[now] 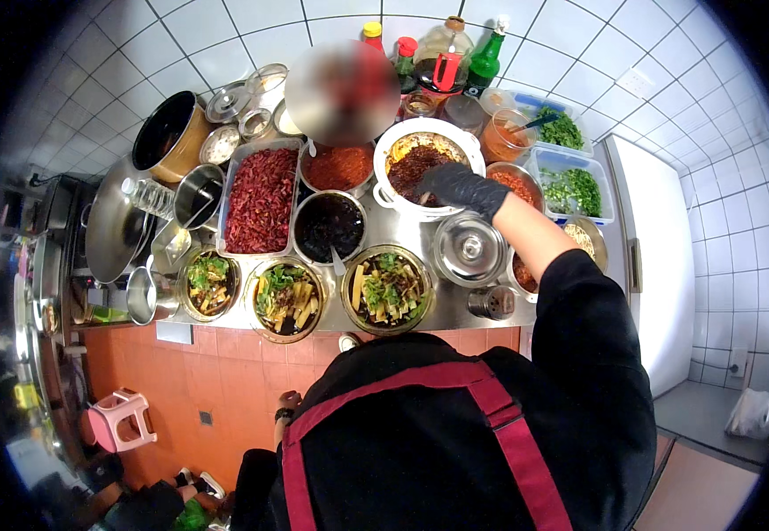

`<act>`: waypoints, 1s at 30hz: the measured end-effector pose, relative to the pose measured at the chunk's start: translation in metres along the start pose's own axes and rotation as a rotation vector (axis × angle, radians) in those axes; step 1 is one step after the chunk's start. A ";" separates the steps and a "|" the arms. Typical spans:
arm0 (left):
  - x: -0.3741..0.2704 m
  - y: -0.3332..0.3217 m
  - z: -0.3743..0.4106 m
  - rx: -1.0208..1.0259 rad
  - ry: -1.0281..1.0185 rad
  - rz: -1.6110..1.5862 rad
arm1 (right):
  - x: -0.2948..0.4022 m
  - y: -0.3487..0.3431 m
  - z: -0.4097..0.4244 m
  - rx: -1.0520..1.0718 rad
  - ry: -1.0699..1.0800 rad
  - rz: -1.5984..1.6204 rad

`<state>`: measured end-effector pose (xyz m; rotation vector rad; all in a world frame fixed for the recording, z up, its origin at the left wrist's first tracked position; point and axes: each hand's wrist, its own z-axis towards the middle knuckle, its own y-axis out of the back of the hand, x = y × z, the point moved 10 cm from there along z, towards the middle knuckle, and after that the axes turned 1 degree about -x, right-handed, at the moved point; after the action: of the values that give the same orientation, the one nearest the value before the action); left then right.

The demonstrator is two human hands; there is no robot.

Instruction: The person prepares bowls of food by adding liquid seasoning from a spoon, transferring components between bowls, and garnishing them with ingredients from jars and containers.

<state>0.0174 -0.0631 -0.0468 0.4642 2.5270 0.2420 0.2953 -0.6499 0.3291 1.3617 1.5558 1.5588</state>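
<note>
My right hand (457,189), in a black glove, reaches over the near rim of a white two-handled pot (384,143). Its fingertips are at the dark chili mixture (418,166) inside; whether they grip something is hidden. Bare and with a dark band at the wrist, my left hand (289,400) hangs low by my side, away from the counter. Along the counter's front edge stand three bowls (210,282) (286,299) (388,289) of pale strips in dark sauce, topped with green herbs. A glass lid (471,247) lies just in front of the white pot.
Steel counter (394,226) holds a tub of dark red pieces (260,199), a pot of dark liquid (329,226), red chili powder (338,166) and tubs of chopped greens (573,189). Bottles (486,63) stand at the tiled wall. A pink stool (122,421) and another person (152,508) are lower left.
</note>
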 end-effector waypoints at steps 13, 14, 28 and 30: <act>-0.003 -0.008 0.015 0.025 0.012 -0.083 | 0.011 0.152 -0.099 -0.825 -0.220 0.249; -0.001 -0.008 0.016 0.024 0.016 -0.093 | 0.020 0.155 -0.105 -0.844 -0.217 0.222; 0.000 0.004 0.034 0.012 0.007 -0.135 | 0.096 0.037 -0.089 -0.388 0.083 -0.411; -0.001 0.003 0.032 0.036 0.006 -0.138 | 0.072 0.021 -0.077 -0.165 -0.121 -0.216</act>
<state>0.0366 -0.0586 -0.0721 0.3023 2.5599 0.1458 0.2071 -0.6190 0.3827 1.1358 1.4164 1.4125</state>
